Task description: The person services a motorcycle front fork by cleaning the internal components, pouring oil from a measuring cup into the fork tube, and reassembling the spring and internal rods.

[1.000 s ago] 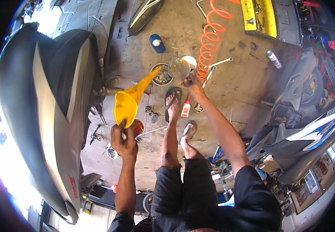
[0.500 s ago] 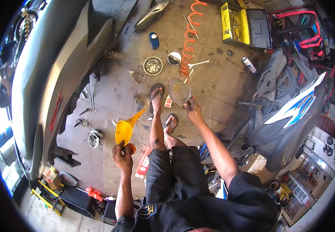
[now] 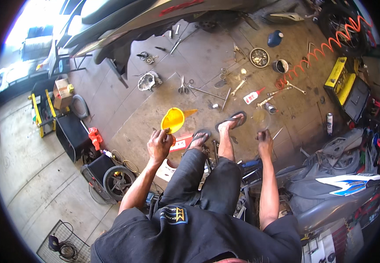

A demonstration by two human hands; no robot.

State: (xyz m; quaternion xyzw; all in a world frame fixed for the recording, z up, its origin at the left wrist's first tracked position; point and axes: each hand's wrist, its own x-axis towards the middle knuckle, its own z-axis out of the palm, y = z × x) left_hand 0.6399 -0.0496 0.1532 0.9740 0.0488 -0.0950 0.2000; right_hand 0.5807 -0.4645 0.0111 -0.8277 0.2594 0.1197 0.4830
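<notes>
Workshop floor (image 3: 130,125) extends below both hands; a motorcycle (image 3: 128,27) borders its upper edge. Left hand (image 3: 160,147): my grip is clamped on the rim of the yellow funnel (image 3: 171,121), held above the floor with its spout pointing right. An amber item (image 3: 173,140), mostly hidden, shows beside this hand. Right hand (image 3: 265,140): my grip is clamped on the near edge of the clear cup (image 3: 261,117), well apart from the funnel. Toward the floor's upper right corner: tray (image 3: 250,56), then hose (image 3: 316,55), then toolbox (image 3: 335,78). Bottle (image 3: 251,97) lies just beyond the cup.
</notes>
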